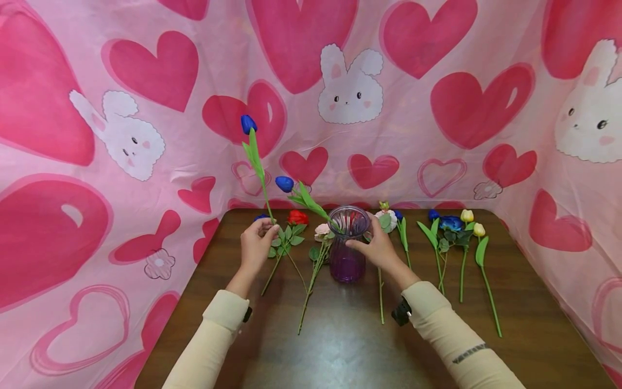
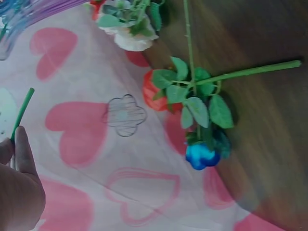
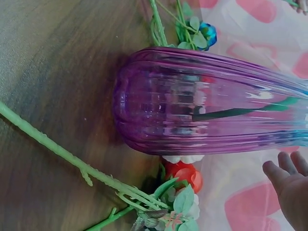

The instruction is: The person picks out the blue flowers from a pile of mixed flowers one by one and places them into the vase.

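As left hand [image 1: 257, 244] pinches tulip [image 1: 255, 155], bloom [image 1: 248, 125] above grip, seemingly held low

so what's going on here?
Someone's left hand pinches the stem of a raised blue tulip, flower up. The right hand is at the neck of an upright purple vase; how firm its grip is, I can't tell. A second blue tulip is in the vase, leaning out over the rim. More flowers, including a red one and two yellow ones, lie on the table.
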{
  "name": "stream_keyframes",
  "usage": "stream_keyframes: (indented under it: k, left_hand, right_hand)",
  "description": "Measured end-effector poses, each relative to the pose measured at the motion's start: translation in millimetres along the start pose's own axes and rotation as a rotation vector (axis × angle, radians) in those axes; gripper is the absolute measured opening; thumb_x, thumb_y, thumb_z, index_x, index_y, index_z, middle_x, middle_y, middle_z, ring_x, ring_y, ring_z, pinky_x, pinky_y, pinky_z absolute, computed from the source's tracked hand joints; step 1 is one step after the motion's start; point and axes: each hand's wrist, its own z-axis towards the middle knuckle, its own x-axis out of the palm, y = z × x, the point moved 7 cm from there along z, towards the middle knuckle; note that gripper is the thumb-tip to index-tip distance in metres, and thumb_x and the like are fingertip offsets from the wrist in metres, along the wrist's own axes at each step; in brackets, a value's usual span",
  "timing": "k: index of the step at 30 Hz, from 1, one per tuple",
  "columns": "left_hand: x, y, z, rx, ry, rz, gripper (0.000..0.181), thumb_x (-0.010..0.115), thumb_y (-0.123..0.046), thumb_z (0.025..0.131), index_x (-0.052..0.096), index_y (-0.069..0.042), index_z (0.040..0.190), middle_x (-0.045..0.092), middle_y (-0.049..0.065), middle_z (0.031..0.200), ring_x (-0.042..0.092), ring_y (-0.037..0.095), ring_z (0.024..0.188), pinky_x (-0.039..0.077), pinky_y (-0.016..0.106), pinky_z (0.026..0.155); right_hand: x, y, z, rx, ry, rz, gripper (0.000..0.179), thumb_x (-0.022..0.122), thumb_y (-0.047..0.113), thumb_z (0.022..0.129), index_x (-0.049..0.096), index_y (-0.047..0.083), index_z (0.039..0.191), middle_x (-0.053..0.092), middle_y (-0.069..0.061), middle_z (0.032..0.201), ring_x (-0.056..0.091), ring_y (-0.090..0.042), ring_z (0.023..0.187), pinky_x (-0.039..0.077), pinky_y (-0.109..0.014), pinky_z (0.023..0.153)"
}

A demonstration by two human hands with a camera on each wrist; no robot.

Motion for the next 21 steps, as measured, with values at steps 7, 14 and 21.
stream_keyframes:
  k: [7, 14, 21]
  left_hand:
    - [3.5, -56.4, -7.5, 0.11, 0.025, -0.003, 0.011, 0.069, 0.008, 0.085, 0.066, 0.013, 0.095, 0.067, 0.026, 0.082, 0.064, 0.046, 0.069, 0.057, 0.033, 0.061]
    - [15.4, -84.2, -17.0, 0.146, 0.062, 0.017, 0.009, 0.069, 0.008, 0.085, 0.067, 0.011, 0.093, 0.068, 0.023, 0.081, 0.067, 0.037, 0.067, 0.058, 0.039, 0.062]
    - [35.9, -98.7, -23.0, 0.204, 0.128, -0.029, 0.011, 0.07, 0.01, 0.083, 0.066, 0.013, 0.093, 0.069, 0.025, 0.083, 0.067, 0.042, 0.069, 0.054, 0.019, 0.061]
  right_hand:
    - [-10, 10, 0.1, -0.013, -0.036, -0.066, 0.092, 0.08, 0.014, 0.082, 0.019, 0.006, 0.151, 0.033, -0.021, 0.147, 0.032, -0.035, 0.137, 0.026, -0.05, 0.111]
    - [-18, 20, 2.0, -0.086, -0.05, -0.057, 0.091, 0.078, 0.002, 0.081, 0.019, 0.004, 0.15, 0.032, -0.023, 0.148, 0.029, -0.035, 0.139, 0.021, -0.049, 0.113]
    - [-22, 48, -1.8, -0.133, -0.06, -0.072, 0.091, 0.078, -0.001, 0.079, 0.021, -0.001, 0.15, 0.031, -0.027, 0.149, 0.028, -0.038, 0.139, 0.021, -0.049, 0.113]
